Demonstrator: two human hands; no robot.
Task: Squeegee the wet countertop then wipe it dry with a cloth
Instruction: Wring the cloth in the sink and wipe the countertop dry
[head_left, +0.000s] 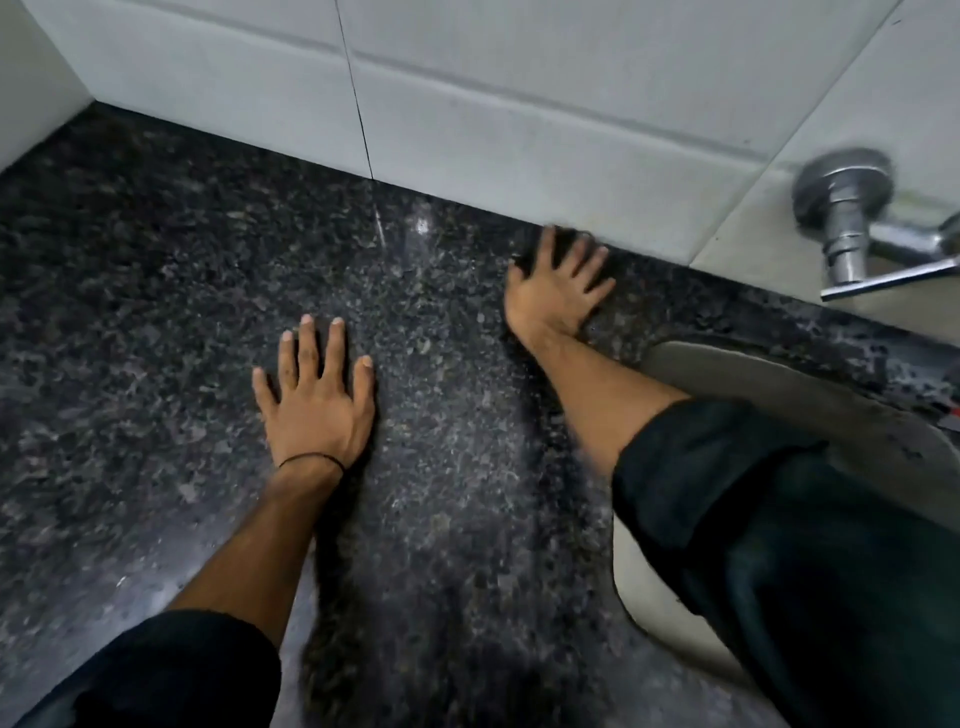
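Countertop (156, 291) bears left hand (317, 405) and right hand (556, 291), both flat, fingers spread

1. No text, label, brand, number or sign can be read anywhere in the frame.
2. The wall tiles (519, 78) across the top and the metal tap (852, 218) at the upper right carry no legible marking.
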